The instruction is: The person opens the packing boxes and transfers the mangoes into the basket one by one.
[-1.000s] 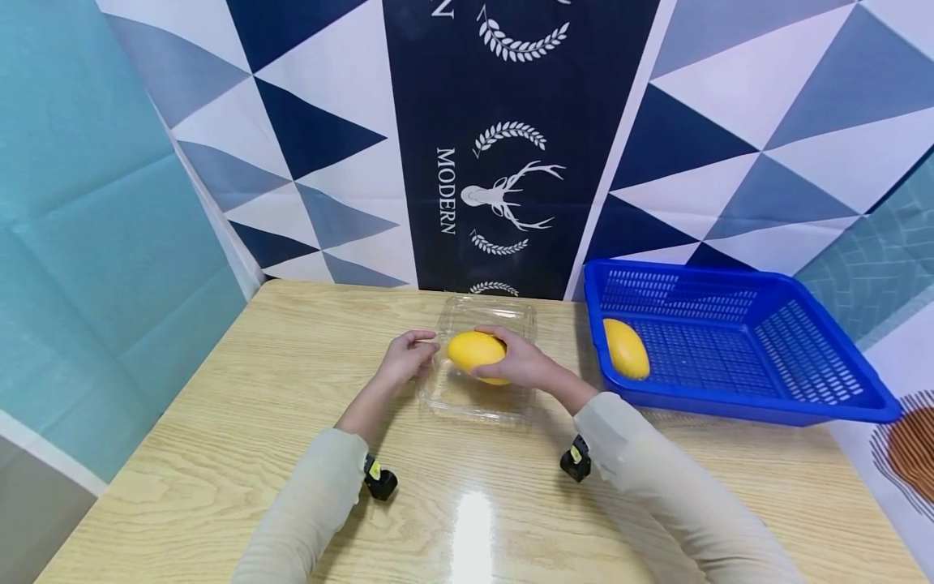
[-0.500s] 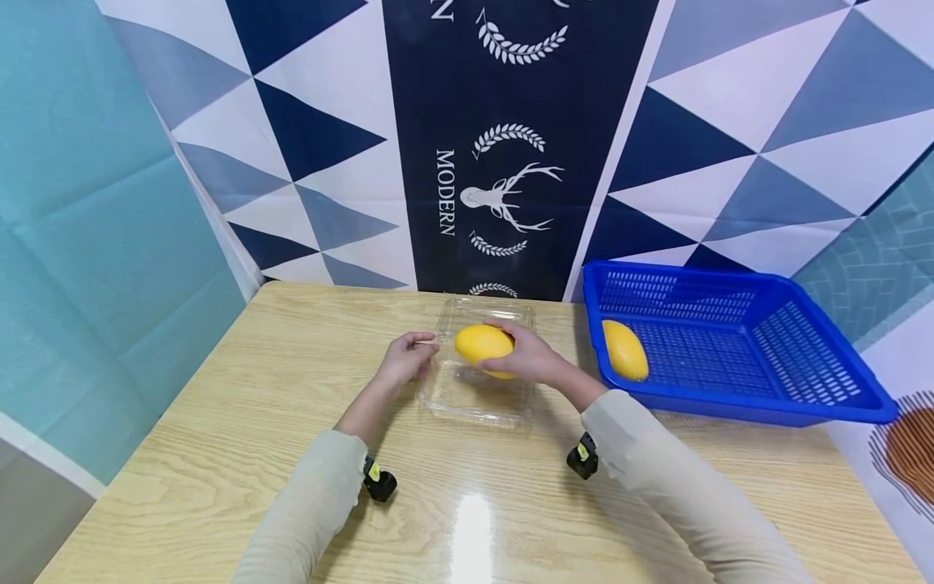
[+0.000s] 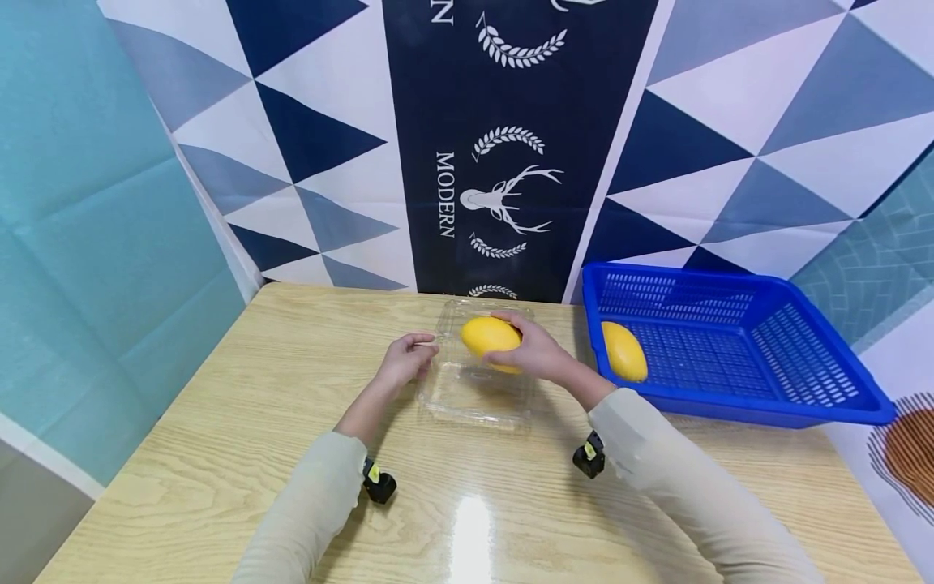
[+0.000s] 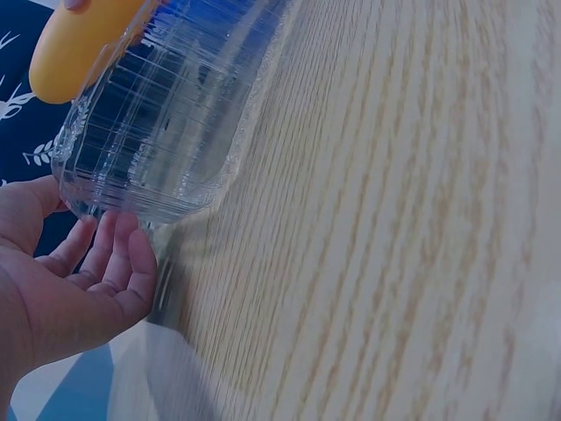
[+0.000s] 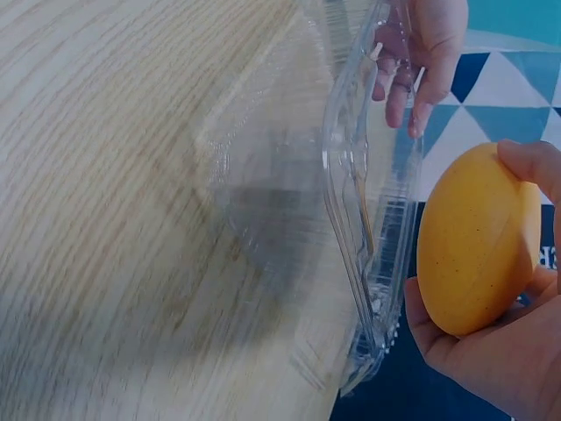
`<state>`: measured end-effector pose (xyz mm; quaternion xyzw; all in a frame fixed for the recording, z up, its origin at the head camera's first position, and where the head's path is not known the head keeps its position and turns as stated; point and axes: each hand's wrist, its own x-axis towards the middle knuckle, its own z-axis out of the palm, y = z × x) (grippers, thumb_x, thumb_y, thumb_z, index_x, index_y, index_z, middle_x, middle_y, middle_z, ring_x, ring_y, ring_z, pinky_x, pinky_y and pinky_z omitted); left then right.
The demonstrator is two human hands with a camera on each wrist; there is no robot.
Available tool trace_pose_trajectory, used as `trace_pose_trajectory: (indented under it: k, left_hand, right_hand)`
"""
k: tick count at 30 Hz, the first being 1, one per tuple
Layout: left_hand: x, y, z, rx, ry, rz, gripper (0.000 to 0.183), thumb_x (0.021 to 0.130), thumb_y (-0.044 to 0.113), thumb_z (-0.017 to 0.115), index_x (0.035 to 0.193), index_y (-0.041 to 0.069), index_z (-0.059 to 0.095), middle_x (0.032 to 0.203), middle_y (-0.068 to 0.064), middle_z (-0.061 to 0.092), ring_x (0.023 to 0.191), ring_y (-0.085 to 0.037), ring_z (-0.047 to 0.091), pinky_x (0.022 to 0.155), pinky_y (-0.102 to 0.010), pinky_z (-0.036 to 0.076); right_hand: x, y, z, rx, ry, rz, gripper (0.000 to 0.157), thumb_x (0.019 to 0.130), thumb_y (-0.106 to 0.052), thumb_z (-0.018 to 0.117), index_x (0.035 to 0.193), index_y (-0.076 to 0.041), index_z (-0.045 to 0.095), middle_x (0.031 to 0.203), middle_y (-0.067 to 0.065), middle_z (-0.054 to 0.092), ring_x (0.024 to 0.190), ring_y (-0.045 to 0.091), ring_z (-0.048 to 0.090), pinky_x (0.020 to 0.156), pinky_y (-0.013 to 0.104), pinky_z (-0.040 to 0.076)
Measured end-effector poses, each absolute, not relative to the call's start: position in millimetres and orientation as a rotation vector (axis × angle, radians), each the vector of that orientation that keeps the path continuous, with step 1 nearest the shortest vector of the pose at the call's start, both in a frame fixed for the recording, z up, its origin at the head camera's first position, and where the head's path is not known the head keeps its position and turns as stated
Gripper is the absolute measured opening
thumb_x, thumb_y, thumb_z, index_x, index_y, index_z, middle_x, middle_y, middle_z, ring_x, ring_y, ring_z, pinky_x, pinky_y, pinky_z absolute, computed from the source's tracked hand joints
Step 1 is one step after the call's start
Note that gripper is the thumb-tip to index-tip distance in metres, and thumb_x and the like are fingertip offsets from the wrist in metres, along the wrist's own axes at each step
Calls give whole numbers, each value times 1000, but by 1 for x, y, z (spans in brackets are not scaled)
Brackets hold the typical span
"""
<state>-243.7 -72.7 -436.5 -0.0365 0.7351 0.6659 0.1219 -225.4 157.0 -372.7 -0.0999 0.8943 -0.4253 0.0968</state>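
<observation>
A yellow mango (image 3: 489, 336) is gripped by my right hand (image 3: 534, 350), thumb on one side and fingers on the other. In the right wrist view the mango (image 5: 478, 241) is held above the rim of a clear plastic clamshell container (image 5: 337, 175), apart from it. The container (image 3: 467, 403) lies on the table with its lid folded back. My left hand (image 3: 405, 359) pinches the container's left edge; in the left wrist view, thumb and curled fingertips (image 4: 140, 254) meet at its corner.
To the right stands a blue plastic basket (image 3: 737, 410) with another mango (image 3: 624, 352) against its left wall. A patterned cloth (image 3: 328, 162) hangs behind the wooden table (image 3: 241, 422). Black cameras are strapped to both wrists.
My right hand has raised the mango from low over the container and moved it slightly back and to the right. The left hand has stayed at the container's edge.
</observation>
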Motion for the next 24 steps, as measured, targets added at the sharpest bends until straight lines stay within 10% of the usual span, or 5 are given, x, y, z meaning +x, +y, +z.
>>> trace_pose_trajectory:
  k: [24]
  left_hand:
    - [-245, -75, -437, -70, 2116, 1942, 40, 93, 12, 55, 131, 1, 48, 93, -7, 53, 67, -10, 47, 60, -21, 43]
  right_hand:
    - [-227, 182, -353, -272, 2687, -1283, 77, 78, -38, 73, 143, -20, 36, 137, 10, 45, 108, 28, 48, 93, 42, 42]
